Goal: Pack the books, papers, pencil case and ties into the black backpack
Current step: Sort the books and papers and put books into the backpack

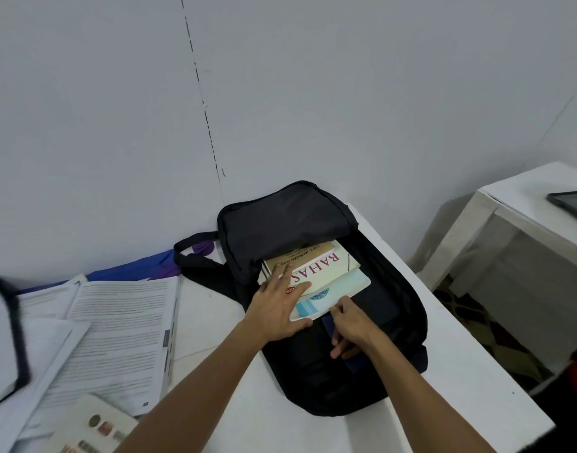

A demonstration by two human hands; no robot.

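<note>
Head view: the black backpack [399, 325] lies unzipped on the desk [450, 416] with the books [333, 268] stacked in its mouth, not yet fully in. The papers [117, 325] are spread on the desk to the left, so I judge the packing under halfway. The left hand [277, 310] lies flat on the books, its fingers straight and spread. The right hand's [352, 325] fingers curl round the backpack's front edge.

The backpack [395, 322] lies open on the table [280, 403], its far end against the wall. Books [333, 266] are stacked inside it, under the left hand [277, 308]. The right hand [349, 325] sits just beside, at their near edge. Papers [117, 322] lie to the left. A tablet [571, 204] rests on another table [525, 191] to the right.
</note>
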